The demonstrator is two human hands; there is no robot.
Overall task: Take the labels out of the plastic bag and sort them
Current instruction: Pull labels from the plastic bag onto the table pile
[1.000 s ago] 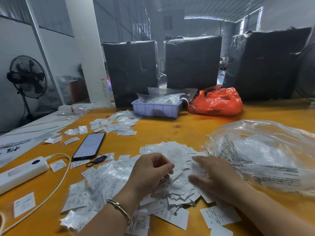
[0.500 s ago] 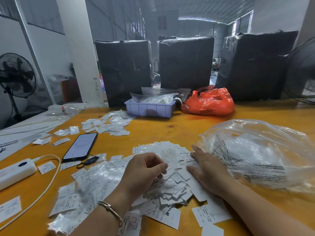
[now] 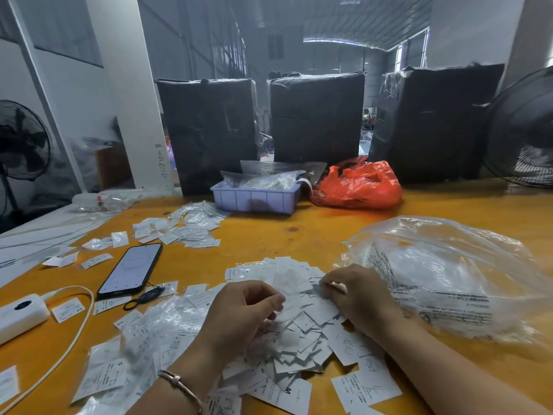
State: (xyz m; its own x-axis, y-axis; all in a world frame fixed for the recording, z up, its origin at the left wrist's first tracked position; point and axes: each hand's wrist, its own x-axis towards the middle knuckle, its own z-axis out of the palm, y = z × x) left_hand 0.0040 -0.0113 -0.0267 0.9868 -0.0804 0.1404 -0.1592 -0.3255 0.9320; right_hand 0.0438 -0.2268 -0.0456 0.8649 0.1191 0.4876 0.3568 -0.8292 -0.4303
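Labels (image 3: pixel 302 330) are out of the bag (image 3: pixel 449 277) and heaped on the surface (image 3: pixel 314 235), so it's sorting time: right hand (image 3: pixel 359 298) pinches one, left hand (image 3: pixel 239 316) curled over the heap, grip unclear, next needs a clean single pick.

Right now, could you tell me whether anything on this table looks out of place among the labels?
Yes: a phone lies face up among loose labels on the left side of the table, and a white power bank with its cable runs through them. Neither belongs with the sorting, and stray labels could slip beneath them.
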